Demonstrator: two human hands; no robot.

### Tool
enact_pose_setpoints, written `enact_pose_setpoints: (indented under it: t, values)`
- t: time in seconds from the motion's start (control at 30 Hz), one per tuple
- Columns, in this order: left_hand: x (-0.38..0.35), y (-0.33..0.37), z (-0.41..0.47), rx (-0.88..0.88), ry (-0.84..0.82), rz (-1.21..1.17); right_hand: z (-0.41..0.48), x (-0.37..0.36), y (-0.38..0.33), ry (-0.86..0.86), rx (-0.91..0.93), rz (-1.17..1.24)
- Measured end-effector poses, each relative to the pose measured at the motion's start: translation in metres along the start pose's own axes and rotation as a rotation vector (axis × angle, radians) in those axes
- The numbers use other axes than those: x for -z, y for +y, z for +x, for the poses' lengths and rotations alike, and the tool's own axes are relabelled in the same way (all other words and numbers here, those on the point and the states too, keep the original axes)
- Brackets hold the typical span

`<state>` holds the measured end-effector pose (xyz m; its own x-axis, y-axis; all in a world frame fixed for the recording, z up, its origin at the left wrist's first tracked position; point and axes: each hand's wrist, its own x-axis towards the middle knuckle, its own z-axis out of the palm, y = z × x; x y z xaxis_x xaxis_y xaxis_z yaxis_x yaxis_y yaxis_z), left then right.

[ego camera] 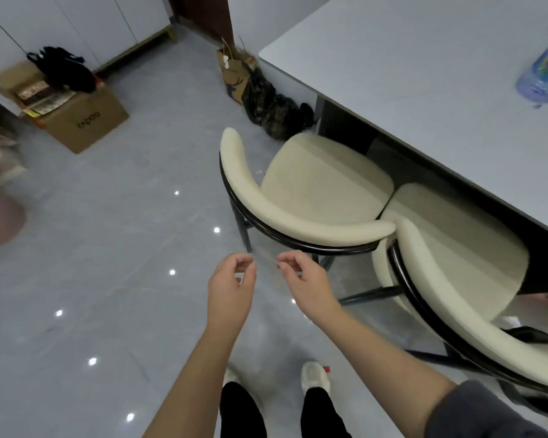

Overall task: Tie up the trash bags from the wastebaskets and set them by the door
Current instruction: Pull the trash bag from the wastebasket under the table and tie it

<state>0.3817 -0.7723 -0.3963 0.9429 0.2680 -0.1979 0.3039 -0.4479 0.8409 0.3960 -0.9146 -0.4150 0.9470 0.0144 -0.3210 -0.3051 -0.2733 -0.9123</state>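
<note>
Far left, a black bag (62,69) sits on a cardboard box (76,118). Our left hand (231,284) and right hand (304,281) hover side by side, fingers curled, holding nothing we can make out. Ahead and slightly right, beyond the chair (301,197), lies a dark trash bag (271,105), nearer our right hand; whether it is tied we cannot tell.

Both forearms reach forward, left hand (231,279) and right hand (304,276) close together, fingers curled, apparently empty.

Cream chairs (323,181), grey floor (114,248), black bag (272,109), brown box (86,121).
</note>
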Motion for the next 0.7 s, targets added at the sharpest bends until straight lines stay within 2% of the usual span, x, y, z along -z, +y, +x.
enact_pose_setpoints:
  t: [0.3,0.5,0.7]
  values:
    - [-0.068,0.010,-0.099,-0.012,-0.007,0.029,-0.069,0.077,0.052,-0.033,0.008,-0.033]
    - [-0.109,0.003,-0.170,-0.029,-0.039,0.025,-0.130,0.116,0.102,0.009,0.009,-0.006]
    - [-0.164,-0.003,-0.243,0.000,-0.112,0.033,-0.194,0.175,0.155,0.033,-0.069,0.003]
